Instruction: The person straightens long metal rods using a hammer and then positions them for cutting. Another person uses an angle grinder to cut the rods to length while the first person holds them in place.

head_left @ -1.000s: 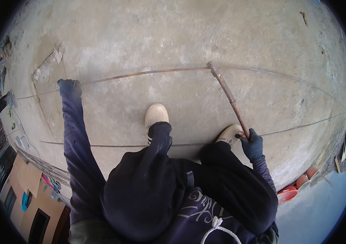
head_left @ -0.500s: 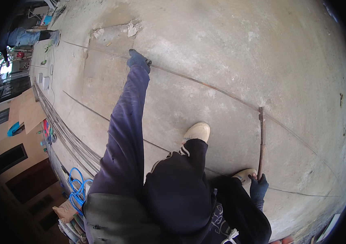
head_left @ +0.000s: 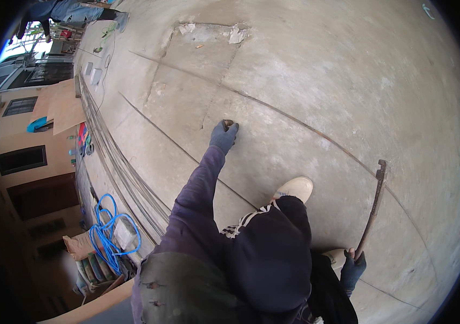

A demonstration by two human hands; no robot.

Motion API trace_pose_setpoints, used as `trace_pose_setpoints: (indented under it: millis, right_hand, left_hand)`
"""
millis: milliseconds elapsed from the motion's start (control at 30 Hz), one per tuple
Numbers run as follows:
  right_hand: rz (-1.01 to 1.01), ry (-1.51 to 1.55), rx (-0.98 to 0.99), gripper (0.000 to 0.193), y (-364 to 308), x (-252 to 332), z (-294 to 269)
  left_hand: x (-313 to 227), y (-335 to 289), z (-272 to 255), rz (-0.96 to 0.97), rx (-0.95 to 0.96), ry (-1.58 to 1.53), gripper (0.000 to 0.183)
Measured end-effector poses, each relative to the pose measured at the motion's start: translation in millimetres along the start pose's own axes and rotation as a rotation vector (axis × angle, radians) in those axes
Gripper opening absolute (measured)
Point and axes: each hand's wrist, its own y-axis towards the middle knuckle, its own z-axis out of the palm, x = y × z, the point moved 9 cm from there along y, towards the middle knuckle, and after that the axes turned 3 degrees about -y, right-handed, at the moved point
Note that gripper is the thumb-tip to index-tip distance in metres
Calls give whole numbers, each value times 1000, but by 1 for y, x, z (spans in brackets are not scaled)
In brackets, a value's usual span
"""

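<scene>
My left hand point(head_left: 224, 136), in a grey-blue glove with the fingertips bare, is reached out over the concrete floor with its fingers curled. Something small and dark may be in it, too little to make out. Beyond it, apart from the hand, a long thin steel rod point(head_left: 295, 123) runs across the floor from upper left to lower right. My right hand point(head_left: 353, 269), gloved too, grips the lower end of a rusty bar with a notched head, like a rebar bending wrench point(head_left: 372, 213). Its head lies over the rod; whether they are hooked together I cannot tell.
A second rod point(head_left: 173, 141) passes under my legs. Left of it lies a bundle of long rods point(head_left: 116, 162), then a coiled blue hose point(head_left: 108, 232). A person point(head_left: 87, 13) stands at the far upper left. A rough patch point(head_left: 208, 33) marks the floor.
My left hand has let go of the long rod and come back toward me, away from it. My right hand still holds the bending wrench, now tilted more. The view has shifted.
</scene>
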Motion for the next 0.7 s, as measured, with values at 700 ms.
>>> trace_pose_setpoints:
  millis: [700]
  right_hand:
    - [-141,-512,303,52,24,-10,74]
  left_hand:
    - [-316,-63,137,742,164,328,53]
